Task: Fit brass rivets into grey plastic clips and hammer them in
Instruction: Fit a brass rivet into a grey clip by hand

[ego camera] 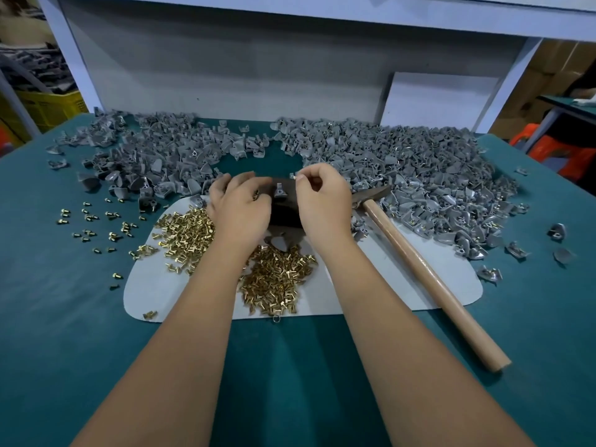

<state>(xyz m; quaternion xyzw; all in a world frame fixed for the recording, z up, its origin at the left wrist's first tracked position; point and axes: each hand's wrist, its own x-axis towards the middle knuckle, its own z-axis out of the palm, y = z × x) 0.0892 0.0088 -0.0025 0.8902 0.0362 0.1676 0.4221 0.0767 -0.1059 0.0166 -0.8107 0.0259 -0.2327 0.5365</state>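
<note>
A grey plastic clip sits on a dark block between my hands. My left hand lies over the block's left side with curled fingers; brass rivets show at its fingertips. My right hand is on the right, its thumb and forefinger pinching a small pale part near the clip. Two heaps of brass rivets lie on a white mat under my wrists. A wooden-handled hammer lies to the right, untouched.
Big piles of grey clips spread across the back of the green table, left and right. Loose rivets are scattered at the left. A white frame and panel close off the rear.
</note>
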